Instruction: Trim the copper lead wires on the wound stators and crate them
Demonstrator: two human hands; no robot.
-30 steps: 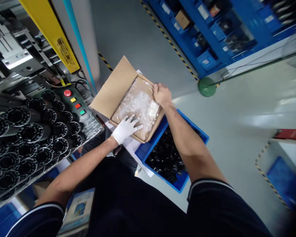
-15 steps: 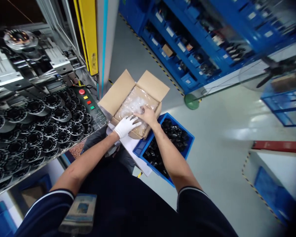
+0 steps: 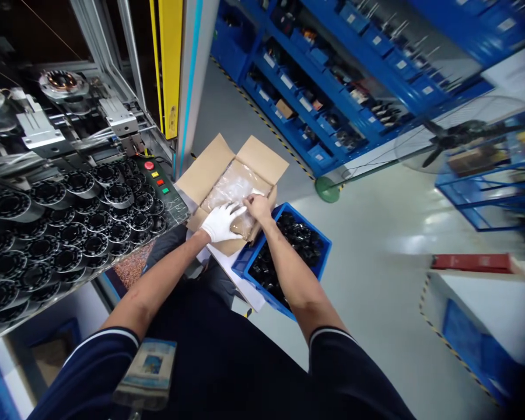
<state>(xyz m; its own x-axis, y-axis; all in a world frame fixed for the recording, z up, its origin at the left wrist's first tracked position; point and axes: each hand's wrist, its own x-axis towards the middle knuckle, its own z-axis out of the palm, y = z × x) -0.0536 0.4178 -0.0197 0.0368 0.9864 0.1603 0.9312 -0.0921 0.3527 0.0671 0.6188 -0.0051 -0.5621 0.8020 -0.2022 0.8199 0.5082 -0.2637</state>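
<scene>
An open cardboard box [image 3: 207,166] with raised flaps sits before me, with a clear plastic bag [image 3: 231,184] inside. My left hand [image 3: 221,223], in a white glove, lies over the near left part of the bag with its fingers spread. My right hand [image 3: 258,207] is bare. Its fingers are curled together in a pinch at the bag's right side, near the box wall. The thing between those fingertips looks like the bag's plastic, partly hidden by the hand. What the bag contains is hard to make out through the shiny film.
A blue crate [image 3: 326,251] of black parts stands right of the box. To the left, rows of black-and-silver cylindrical parts [image 3: 70,233] cover a bench beside a machine with push buttons [image 3: 160,182]. Blue shelving [image 3: 306,87] and a fan [image 3: 441,140] are farther off.
My right hand has drawn its fingers together and shifted slightly toward the near side of the bag. My left hand stays spread on the bag. The whole view has swung a little.
</scene>
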